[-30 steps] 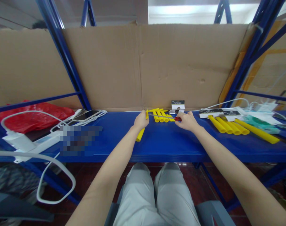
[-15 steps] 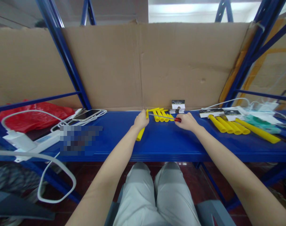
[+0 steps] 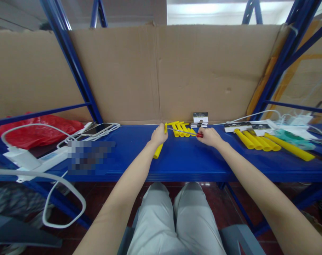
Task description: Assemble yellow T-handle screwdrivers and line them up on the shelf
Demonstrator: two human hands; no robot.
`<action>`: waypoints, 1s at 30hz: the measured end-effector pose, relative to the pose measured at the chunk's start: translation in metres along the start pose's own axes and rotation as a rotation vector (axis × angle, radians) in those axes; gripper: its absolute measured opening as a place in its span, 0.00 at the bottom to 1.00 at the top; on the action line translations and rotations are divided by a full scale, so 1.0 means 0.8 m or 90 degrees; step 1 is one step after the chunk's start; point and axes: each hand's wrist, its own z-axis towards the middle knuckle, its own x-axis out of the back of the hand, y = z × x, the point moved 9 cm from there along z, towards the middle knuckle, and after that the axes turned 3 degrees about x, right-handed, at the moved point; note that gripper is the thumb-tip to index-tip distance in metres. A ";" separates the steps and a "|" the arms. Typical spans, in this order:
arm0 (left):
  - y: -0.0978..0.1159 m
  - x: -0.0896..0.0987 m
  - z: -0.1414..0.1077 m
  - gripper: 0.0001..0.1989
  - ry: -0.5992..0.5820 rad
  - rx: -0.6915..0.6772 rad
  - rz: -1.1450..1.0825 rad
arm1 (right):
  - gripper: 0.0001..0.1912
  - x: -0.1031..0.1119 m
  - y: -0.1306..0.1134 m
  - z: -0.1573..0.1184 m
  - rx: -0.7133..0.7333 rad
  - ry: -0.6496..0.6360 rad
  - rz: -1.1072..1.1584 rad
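My left hand [image 3: 159,134] is closed around a yellow plastic piece with a tubular handle [image 3: 158,151], whose open end points down toward the table's front edge. A screwdriver [image 3: 182,132] with a red handle and a long thin metal shaft is gripped in my right hand [image 3: 210,136]. Its shaft lies nearly level, and the tip meets the top of the yellow piece beside my left fingers; the exact contact is too small to make out. Behind the shaft lies a row of several similar yellow pieces [image 3: 181,129], tube ends toward me.
A stack of black-and-white cards [image 3: 200,119] stands by the cardboard wall [image 3: 203,71]. On the right, several yellow tubes [image 3: 256,141] lie attached to cards. To the left are a phone [image 3: 98,129], white cables, a power strip [image 3: 48,161] and a red bag [image 3: 41,130]. Blue posts flank the blue table [image 3: 187,159].
Almost nothing differs. Both hands keep their grip and position, and the whole view has shifted very slightly.
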 end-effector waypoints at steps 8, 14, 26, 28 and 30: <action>-0.001 0.001 -0.001 0.11 0.003 -0.002 0.001 | 0.09 0.006 0.000 -0.002 0.034 0.035 0.018; 0.000 0.002 -0.001 0.11 0.002 -0.001 0.001 | 0.08 0.000 0.008 0.003 0.013 0.036 0.006; 0.002 0.003 -0.002 0.11 0.002 -0.007 0.014 | 0.08 0.009 0.005 0.000 0.023 0.085 0.049; 0.002 0.002 -0.002 0.11 0.002 -0.008 0.015 | 0.07 0.008 0.006 0.002 0.019 0.086 0.041; 0.002 0.002 -0.002 0.11 0.003 -0.009 0.013 | 0.06 0.006 0.007 0.003 0.006 0.067 0.030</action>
